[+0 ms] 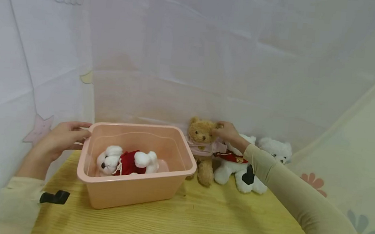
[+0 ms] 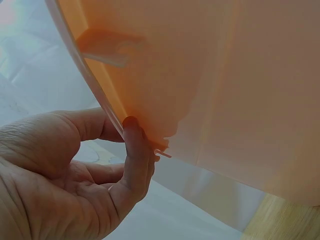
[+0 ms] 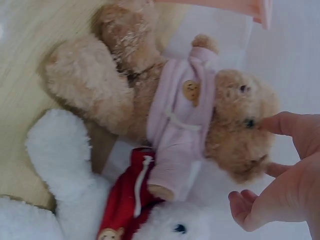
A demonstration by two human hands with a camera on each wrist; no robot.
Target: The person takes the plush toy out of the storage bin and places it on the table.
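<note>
A pink plastic bin [image 1: 134,194] stands on the wooden table [image 1: 198,222]. A white teddy bear in a red top [image 1: 123,161] lies inside it. My left hand [image 1: 61,137] grips the bin's left rim; the left wrist view shows the thumb [image 2: 135,150] pressed under the rim of the bin [image 2: 225,75]. Right of the bin, a brown teddy bear in a pink top [image 1: 202,144] sits against the wall. My right hand [image 1: 227,132] holds its head, with the thumb [image 3: 280,124] on the face of the brown bear [image 3: 175,105] and the other fingers curled behind.
Two white bears sit right of the brown one: one with a red garment [image 1: 233,165], partly behind my forearm, and another [image 1: 275,149] at the far right. White sheeting walls close off the back and left. Bare tabletop lies in front of the bin.
</note>
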